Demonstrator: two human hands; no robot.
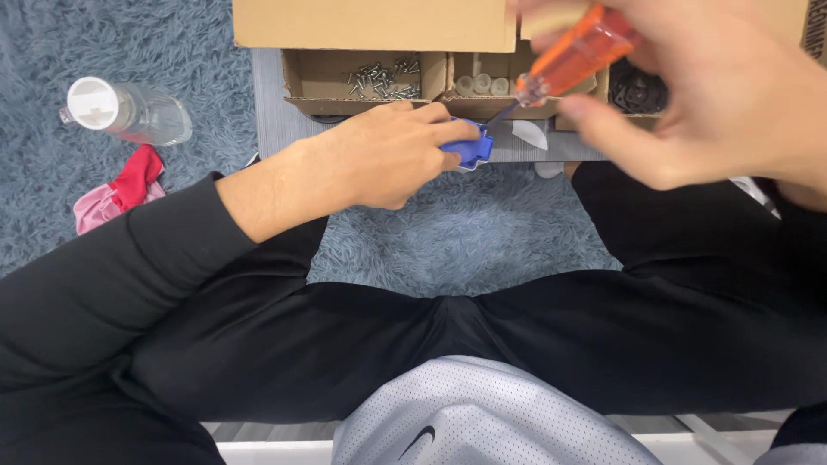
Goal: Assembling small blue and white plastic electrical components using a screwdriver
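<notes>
My left hand (392, 155) grips a small blue plastic part (471, 148) at the near edge of a grey board (269, 112). Close to the camera and blurred, my right hand (706, 95) holds a screwdriver with an orange handle (573, 53). Its dark shaft slants down to the blue part, and the tip touches it. A white piece (527, 133) lies just right of the blue part.
A cardboard tray with compartments (301, 77) sits on the board, holding several screws (383, 79), pale round pieces (482, 84) and dark parts (637, 90). A clear plastic bottle (129, 110) and a red-and-pink cloth (121, 191) lie on the blue shag rug at left. My crossed legs fill the foreground.
</notes>
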